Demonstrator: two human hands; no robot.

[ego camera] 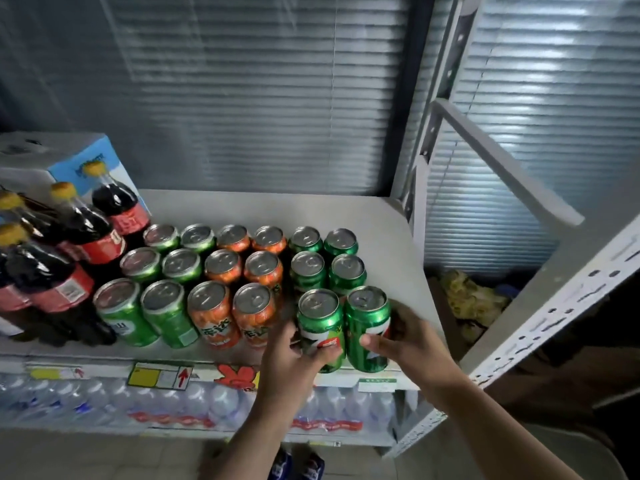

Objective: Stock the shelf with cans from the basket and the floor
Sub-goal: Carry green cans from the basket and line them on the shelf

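In the head view, at lower centre of the frame, two green cans stand upright at the front edge of the white shelf. The left can is gripped by the left hand, its fingers closed around it. The right can is gripped likewise by the right hand.

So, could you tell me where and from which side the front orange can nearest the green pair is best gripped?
Grip that orange can around its upper wall just under the rim, coming from above and the front. It stands upright at the shelf edge, with cans close on both sides and behind, so only top and front are free.
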